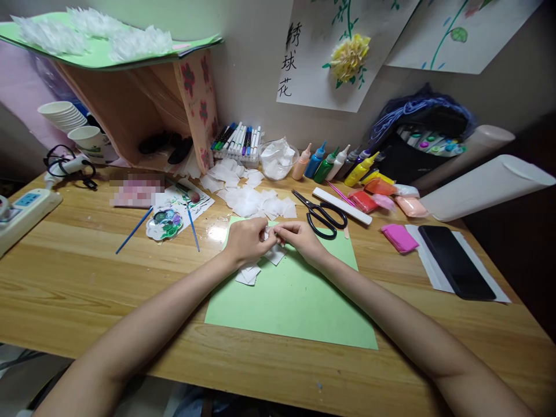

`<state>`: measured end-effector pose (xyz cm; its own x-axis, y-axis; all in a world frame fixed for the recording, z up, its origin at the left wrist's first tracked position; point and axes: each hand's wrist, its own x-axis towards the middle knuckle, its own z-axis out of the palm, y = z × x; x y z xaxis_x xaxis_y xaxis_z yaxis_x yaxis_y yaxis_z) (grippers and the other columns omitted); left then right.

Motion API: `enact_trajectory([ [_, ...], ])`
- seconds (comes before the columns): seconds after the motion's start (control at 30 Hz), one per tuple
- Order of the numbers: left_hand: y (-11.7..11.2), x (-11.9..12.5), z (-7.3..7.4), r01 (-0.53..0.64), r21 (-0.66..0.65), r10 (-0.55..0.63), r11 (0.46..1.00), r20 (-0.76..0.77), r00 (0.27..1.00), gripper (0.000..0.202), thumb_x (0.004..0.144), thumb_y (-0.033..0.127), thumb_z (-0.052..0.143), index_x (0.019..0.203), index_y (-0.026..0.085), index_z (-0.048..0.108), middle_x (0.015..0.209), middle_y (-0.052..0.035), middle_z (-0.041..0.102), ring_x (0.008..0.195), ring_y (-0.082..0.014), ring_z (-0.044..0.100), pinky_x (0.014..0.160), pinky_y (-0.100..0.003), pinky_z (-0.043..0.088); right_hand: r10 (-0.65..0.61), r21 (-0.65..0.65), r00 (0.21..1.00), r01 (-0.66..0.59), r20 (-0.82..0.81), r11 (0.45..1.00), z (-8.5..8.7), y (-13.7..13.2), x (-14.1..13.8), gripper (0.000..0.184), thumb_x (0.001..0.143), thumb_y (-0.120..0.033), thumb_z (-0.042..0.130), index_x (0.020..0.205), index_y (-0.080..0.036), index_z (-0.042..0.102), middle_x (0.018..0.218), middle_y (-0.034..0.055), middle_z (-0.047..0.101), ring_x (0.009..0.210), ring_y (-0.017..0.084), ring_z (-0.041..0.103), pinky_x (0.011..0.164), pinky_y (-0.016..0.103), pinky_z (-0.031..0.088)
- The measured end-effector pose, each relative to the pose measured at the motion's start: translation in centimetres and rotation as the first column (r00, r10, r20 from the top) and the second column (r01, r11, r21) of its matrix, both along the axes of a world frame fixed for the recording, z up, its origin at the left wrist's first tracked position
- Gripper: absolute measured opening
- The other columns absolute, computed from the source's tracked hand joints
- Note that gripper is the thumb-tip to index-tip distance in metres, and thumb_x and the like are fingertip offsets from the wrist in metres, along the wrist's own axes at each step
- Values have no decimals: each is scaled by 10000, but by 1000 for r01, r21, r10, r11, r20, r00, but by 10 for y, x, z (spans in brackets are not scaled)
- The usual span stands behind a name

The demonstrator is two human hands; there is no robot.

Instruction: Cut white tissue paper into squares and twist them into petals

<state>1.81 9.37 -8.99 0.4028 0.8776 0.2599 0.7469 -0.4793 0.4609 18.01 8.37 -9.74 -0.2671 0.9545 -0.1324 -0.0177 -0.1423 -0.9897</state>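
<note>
Both my hands meet over the upper part of a green sheet of paper (295, 307) on the wooden table. My left hand (248, 240) is curled with its fingers closed around a small piece of white tissue paper (268, 233). At the same bit of tissue, my right hand (302, 238) pinches with thumb and forefinger, its tips touching the left thumb. Under and beside the left hand lie a few white tissue squares (248, 274) on the green sheet. Loose white tissue pieces (256, 202) are heaped just beyond the hands. Black-handled scissors (321, 213) lie right of that heap.
Paint bottles (324, 167), a tub of white tissue (278, 159) and markers (238, 139) line the wall. A paint palette (164, 224) with brushes is at left. Clay packs (365, 201) and a phone (457, 262) are at right. White tissue flowers (141, 43) rest on a box.
</note>
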Motion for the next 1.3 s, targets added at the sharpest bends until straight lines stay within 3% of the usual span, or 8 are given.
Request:
enact_trajectory([
  [0.37,1,0,-2,2,-33,-4,999,-54,999,239,767,290,445,556,182,476,580,-15,575,536,-140,461,521,-277,208,29,63,997,-33,67,997,-4,-1,0,225,735,-374,658,767,-160,717,679,18,629,584,104,492,562,242,389],
  [0.67,0,1,-3,17,-14,-17,1000,-35,999,241,805,325,447,609,185,463,587,-1,543,544,-137,455,525,-276,220,-20,40,1000,19,19,999,0,-1,-1,230,692,-376,690,707,-147,685,643,9,610,559,97,478,542,242,387],
  [0.77,-1,0,-2,14,-7,-14,1000,34,999,211,824,360,466,703,188,489,645,2,545,591,-140,482,554,-262,284,-70,59,998,71,-3,996,-3,0,-1,232,695,-383,687,711,-152,668,635,0,595,541,90,468,536,241,390],
  [0.83,1,0,-1,1,16,-3,1000,131,991,186,834,366,475,835,183,510,776,-21,570,690,-151,518,623,-260,354,-119,55,992,122,-39,991,-6,1,0,232,702,-386,679,722,-157,650,601,-13,565,528,89,467,520,235,387],
  [0.97,8,-2,-3,25,3,-25,1000,312,950,319,868,358,458,1122,165,462,1064,-90,536,908,-179,528,808,-299,408,-163,-17,974,162,-156,987,-10,4,1,229,698,-383,675,721,-169,595,598,-25,533,536,93,481,499,223,383],
  [1.07,14,-4,-5,164,-85,-126,983,338,933,230,911,357,401,899,176,542,893,-43,569,832,-161,522,785,-287,400,-184,-19,967,183,-176,983,-10,5,2,219,704,-370,671,720,-173,577,585,-34,520,525,87,469,495,217,375],
  [1.13,17,-4,-5,217,-111,-166,970,351,921,295,911,352,409,693,173,496,721,-9,526,731,-143,492,716,-266,386,-179,-7,970,180,-166,984,-9,5,2,229,726,-387,654,739,-172,575,584,-33,524,524,89,473,495,219,375],
  [1.3,17,-5,-4,150,-150,-66,977,460,886,309,902,359,423,659,172,453,671,11,482,669,-122,461,646,-241,363,-101,26,994,103,-44,994,-5,1,-1,298,681,-427,702,753,-169,573,569,-41,520,496,87,470,494,234,374],
])
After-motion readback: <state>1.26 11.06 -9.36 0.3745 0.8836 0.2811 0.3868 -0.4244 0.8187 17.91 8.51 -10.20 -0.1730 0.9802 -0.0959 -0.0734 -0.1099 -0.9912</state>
